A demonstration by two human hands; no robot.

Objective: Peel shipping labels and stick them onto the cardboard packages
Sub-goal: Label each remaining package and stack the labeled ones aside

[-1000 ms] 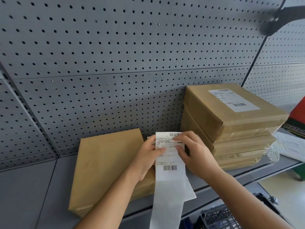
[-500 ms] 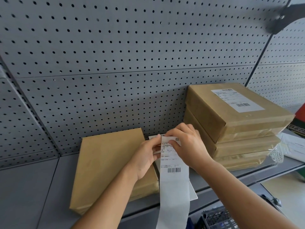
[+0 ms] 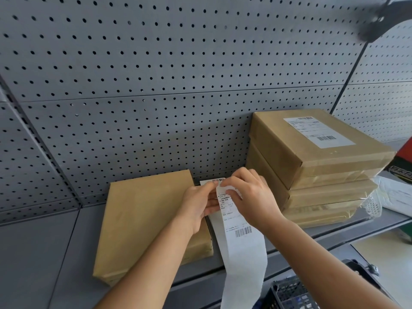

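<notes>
A white strip of shipping labels (image 3: 242,248) hangs from my hands past the shelf's front edge. My left hand (image 3: 197,205) pinches its top left edge. My right hand (image 3: 250,198) grips the top corner, which curls back from the backing. A plain brown cardboard package (image 3: 145,219) lies flat on the shelf, left of my hands, with no label on top. To the right stands a stack of three brown packages (image 3: 312,172); the top one carries a white label (image 3: 318,132). Another label sheet (image 3: 209,182) lies on the shelf behind my hands.
A grey pegboard wall (image 3: 156,85) backs the grey metal shelf (image 3: 38,253). A clear plastic bag (image 3: 372,205) and white papers (image 3: 396,192) lie right of the stack, beside a red and green box (image 3: 403,161). A dark crate (image 3: 294,293) sits below the shelf.
Both hands moved up and back toward the wall with the strip. My right fingers have curled the label's top corner away from the backing.
</notes>
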